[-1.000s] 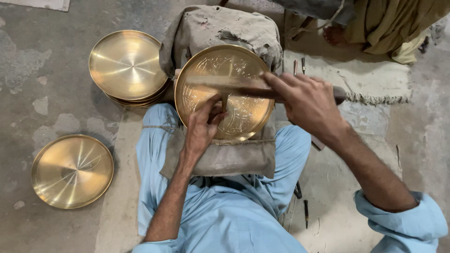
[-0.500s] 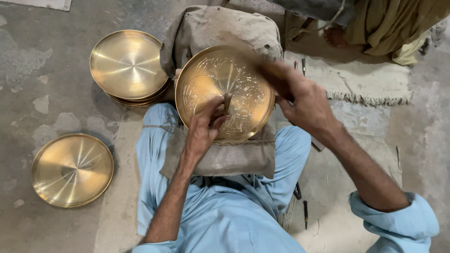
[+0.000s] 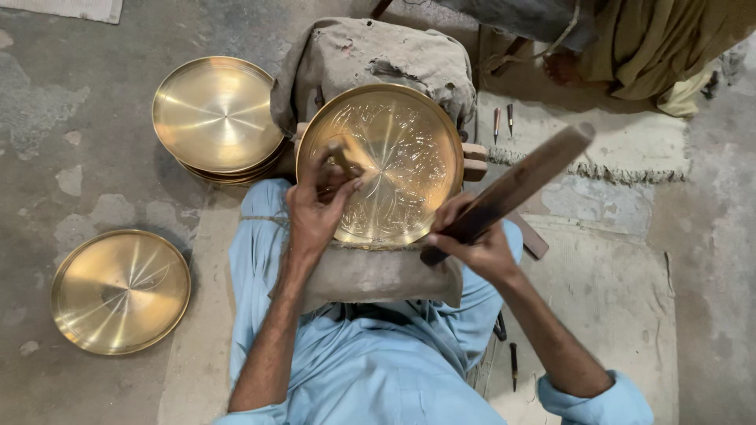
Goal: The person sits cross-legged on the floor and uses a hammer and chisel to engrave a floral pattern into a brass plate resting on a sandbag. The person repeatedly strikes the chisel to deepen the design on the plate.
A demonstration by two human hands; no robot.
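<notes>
— Brass plate (image 3: 390, 161), engraved, propped on a cloth-covered block (image 3: 370, 55) against my knees; from here I judge it stiff, thin and slick, apt to dent; best steadied by the rim.

— And my hands?

— Left hand (image 3: 319, 208) is pinched round a small chisel (image 3: 340, 157) set on the plate's left part; right hand (image 3: 472, 244) is clenched on a wooden mallet (image 3: 512, 189), raised off the plate's right edge; plain plates (image 3: 216, 114) are stacked beside the block's left edge.
</notes>
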